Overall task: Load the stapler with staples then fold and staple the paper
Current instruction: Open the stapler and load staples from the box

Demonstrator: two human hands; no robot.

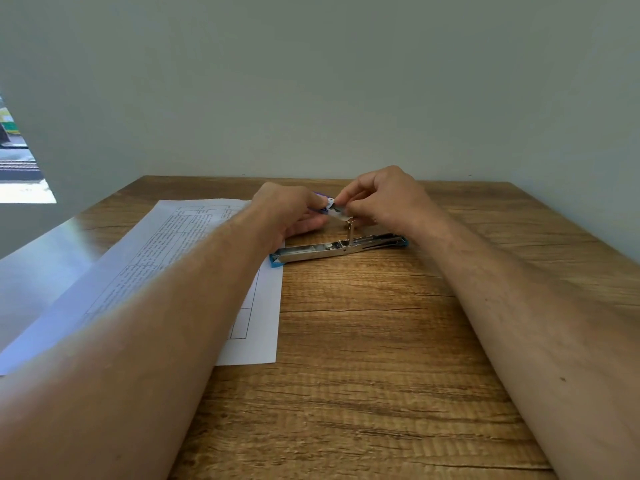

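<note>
Staples coming out, stapler not yet loaded.
Left hand (pixel 291 211) grips the staple box (pixel 323 206); right hand (pixel 384 199) pinches its staples; the opened stapler (pixel 332 251) below both hands and paper (pixel 256 341) wait unfolded.

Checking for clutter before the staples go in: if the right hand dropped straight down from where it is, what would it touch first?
Probably the opened stapler, lying flat just below the right hand; depth from this view is uncertain.

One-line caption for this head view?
Both hands hold a small staple box above the opened stapler, beside the paper.
</note>
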